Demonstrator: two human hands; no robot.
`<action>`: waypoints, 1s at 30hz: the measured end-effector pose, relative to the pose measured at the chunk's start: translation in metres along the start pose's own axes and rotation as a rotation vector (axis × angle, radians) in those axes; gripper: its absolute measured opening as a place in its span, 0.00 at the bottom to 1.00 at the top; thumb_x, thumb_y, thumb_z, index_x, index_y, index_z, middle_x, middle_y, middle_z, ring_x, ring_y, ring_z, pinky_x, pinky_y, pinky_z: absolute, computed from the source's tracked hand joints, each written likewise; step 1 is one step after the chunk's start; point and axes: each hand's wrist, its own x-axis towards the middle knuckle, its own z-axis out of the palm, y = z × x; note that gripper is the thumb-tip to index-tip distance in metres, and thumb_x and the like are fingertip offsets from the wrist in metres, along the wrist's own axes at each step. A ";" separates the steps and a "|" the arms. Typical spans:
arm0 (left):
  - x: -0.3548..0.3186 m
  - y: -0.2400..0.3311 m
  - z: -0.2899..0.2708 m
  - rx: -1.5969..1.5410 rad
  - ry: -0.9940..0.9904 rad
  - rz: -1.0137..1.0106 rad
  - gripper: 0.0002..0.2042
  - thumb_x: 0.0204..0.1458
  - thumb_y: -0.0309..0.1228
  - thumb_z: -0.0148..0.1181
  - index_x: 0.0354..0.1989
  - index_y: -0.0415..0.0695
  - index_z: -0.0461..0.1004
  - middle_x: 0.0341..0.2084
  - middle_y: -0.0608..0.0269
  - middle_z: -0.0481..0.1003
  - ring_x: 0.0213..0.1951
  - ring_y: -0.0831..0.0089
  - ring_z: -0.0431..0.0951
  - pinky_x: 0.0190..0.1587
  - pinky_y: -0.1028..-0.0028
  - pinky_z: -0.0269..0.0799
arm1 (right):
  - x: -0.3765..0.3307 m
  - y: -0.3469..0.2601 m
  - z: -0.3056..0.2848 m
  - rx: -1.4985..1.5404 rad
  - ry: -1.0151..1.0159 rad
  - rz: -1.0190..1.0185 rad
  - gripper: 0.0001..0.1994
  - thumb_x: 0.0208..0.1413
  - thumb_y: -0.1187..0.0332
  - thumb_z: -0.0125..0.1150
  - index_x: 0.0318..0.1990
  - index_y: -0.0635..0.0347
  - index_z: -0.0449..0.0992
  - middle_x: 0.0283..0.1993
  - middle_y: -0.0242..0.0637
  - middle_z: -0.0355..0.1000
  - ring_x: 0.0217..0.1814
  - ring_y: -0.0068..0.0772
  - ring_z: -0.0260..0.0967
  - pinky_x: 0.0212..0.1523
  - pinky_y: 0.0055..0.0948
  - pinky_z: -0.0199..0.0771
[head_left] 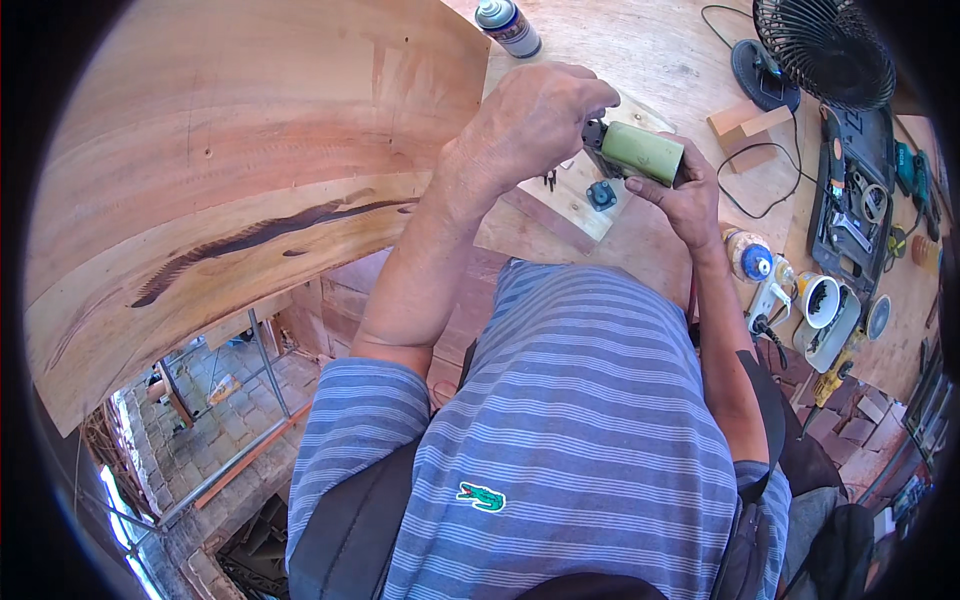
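One green housing is held above a pale wooden board on the bench, its right end grasped by the fingers of the right hand. The left hand curls at its black end; whether those fingers pinch it, I cannot tell. A small dark knob-like part sits on the board.

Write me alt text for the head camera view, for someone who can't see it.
The person's right hand holds a green casing while the left hand is at its dark end, above a pale wooden worktable. A black fan and a tool case are to the right, with a large wooden panel at left.
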 end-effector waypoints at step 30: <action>-0.010 0.004 0.006 -0.411 0.499 -0.245 0.06 0.60 0.21 0.65 0.42 0.34 0.84 0.29 0.60 0.83 0.28 0.79 0.83 0.31 0.78 0.80 | -0.002 0.000 -0.005 0.046 0.049 0.038 0.31 0.46 0.80 0.80 0.59 0.67 0.74 0.53 0.40 0.79 0.56 0.31 0.77 0.60 0.31 0.78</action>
